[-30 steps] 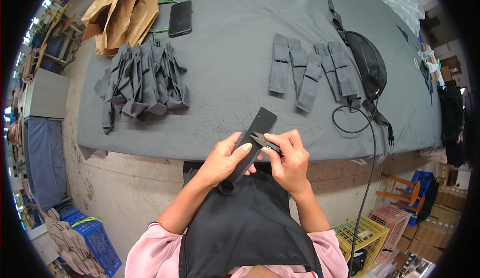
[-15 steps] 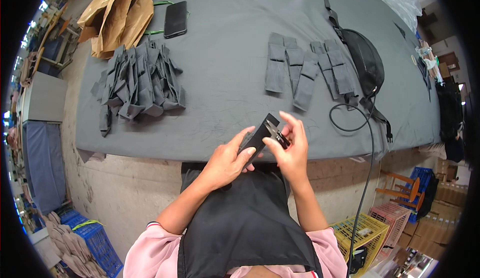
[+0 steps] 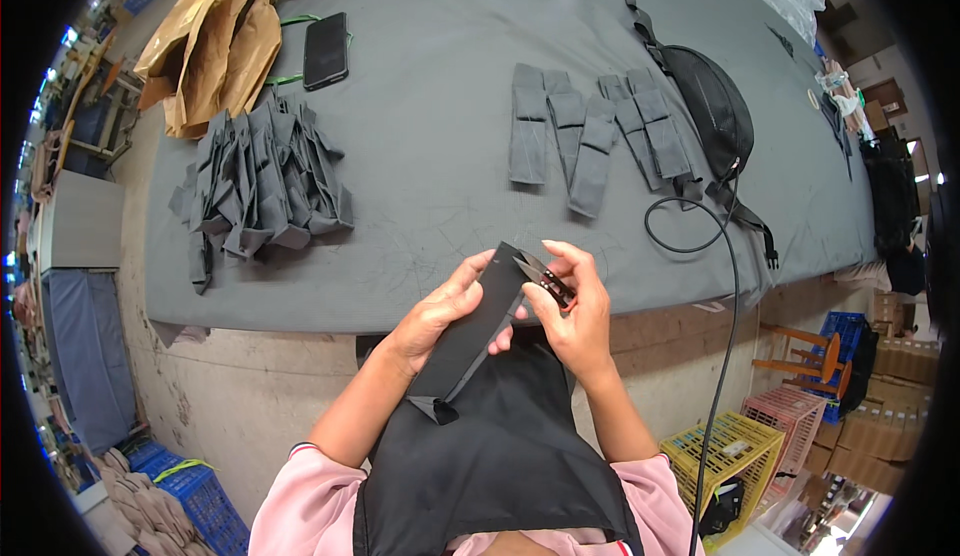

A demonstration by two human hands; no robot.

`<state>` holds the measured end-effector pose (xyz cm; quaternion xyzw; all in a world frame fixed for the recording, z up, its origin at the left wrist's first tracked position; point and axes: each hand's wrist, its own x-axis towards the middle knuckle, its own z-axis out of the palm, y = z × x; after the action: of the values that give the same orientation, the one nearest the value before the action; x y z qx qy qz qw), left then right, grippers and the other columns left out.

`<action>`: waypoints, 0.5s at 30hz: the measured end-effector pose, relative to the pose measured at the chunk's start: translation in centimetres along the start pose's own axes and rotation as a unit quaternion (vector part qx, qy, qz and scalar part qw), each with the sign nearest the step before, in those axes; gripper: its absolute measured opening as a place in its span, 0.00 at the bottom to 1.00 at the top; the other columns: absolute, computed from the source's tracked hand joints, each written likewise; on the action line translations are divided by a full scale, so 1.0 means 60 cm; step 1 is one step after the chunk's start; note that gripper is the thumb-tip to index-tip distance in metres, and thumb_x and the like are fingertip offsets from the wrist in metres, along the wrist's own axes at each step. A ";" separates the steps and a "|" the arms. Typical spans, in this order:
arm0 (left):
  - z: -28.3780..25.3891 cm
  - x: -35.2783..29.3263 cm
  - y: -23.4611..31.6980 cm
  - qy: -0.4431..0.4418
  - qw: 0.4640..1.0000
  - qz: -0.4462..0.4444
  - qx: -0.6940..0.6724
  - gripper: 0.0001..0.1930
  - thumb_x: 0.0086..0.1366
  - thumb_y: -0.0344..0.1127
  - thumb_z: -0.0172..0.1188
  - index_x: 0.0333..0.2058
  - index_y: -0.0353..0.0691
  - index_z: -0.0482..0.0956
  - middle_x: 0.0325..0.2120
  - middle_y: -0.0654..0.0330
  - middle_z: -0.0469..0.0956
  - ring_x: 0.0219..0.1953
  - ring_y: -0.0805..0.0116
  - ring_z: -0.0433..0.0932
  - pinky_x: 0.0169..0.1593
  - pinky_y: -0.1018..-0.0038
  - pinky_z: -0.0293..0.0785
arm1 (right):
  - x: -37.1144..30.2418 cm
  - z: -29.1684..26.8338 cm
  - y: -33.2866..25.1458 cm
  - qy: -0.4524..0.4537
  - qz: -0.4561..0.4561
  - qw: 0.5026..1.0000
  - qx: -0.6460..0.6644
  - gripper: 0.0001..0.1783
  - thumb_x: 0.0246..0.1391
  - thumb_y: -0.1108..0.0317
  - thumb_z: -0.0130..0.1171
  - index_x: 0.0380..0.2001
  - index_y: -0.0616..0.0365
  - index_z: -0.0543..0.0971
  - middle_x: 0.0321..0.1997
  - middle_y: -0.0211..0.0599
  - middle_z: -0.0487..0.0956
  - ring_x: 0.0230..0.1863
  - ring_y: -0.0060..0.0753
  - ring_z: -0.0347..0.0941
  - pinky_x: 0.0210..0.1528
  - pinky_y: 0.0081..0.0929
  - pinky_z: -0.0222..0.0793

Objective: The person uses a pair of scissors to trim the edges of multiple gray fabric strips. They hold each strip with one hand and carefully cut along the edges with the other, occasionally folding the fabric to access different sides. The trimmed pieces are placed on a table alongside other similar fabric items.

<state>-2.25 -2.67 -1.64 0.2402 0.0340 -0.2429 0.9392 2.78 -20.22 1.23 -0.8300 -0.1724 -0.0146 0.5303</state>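
My left hand (image 3: 437,313) grips a long dark grey fabric strip (image 3: 468,334), its thumb resting on the face and its fingers curled behind. The strip slants from its top corner near the table edge down to a folded lower end over my black apron. In my right hand (image 3: 582,324) is a pair of thread snips (image 3: 549,281) with dark handles and a bit of red. The snips' blades point up and left, at the strip's upper right edge; whether they touch the cloth I cannot tell.
On the grey-covered table (image 3: 430,136), a heap of grey fabric pieces (image 3: 265,181) lies left, below a brown paper bag (image 3: 215,51) and a phone (image 3: 326,51). Several flat grey pieces (image 3: 592,161) lie right, beside a black waist bag (image 3: 710,101) and a cable (image 3: 735,326). Crates (image 3: 735,446) stand lower right.
The strip has been turned and now shows its long flat face and folded lower end. The snips remain in my right hand near the strip's top. The whole view has shifted slightly.
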 end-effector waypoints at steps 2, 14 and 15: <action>0.003 -0.001 -0.002 0.026 0.999 0.010 0.020 0.29 0.69 0.48 0.45 0.62 0.41 0.49 0.42 0.46 0.73 0.33 0.62 0.77 0.38 0.71 0.76 | -0.004 -0.013 0.001 -0.009 -0.051 0.995 -0.085 0.20 0.45 0.71 0.63 0.44 0.56 0.74 0.29 0.35 0.73 0.25 0.32 0.71 0.27 0.28 0.64; 0.038 -0.002 0.012 0.057 0.988 -0.022 0.141 0.29 0.70 0.54 0.39 0.58 0.36 0.56 0.39 0.54 0.74 0.32 0.72 0.75 0.36 0.78 0.74 | 0.007 -0.017 -0.015 -0.019 -0.107 0.986 -0.127 0.17 0.44 0.75 0.62 0.41 0.55 0.76 0.33 0.33 0.71 0.24 0.30 0.70 0.27 0.25 0.66; 0.037 -0.003 0.013 0.054 0.987 -0.021 0.151 0.29 0.70 0.54 0.39 0.59 0.36 0.56 0.39 0.55 0.74 0.32 0.72 0.75 0.36 0.78 0.74 | 0.007 -0.015 -0.022 -0.026 -0.072 0.994 -0.078 0.16 0.45 0.76 0.61 0.41 0.56 0.76 0.34 0.34 0.71 0.24 0.28 0.69 0.27 0.23 0.66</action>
<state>-2.13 -3.03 0.67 0.3910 0.0533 -0.2516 0.8837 2.91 -20.44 2.85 -0.8544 -0.2441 -0.0444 0.4566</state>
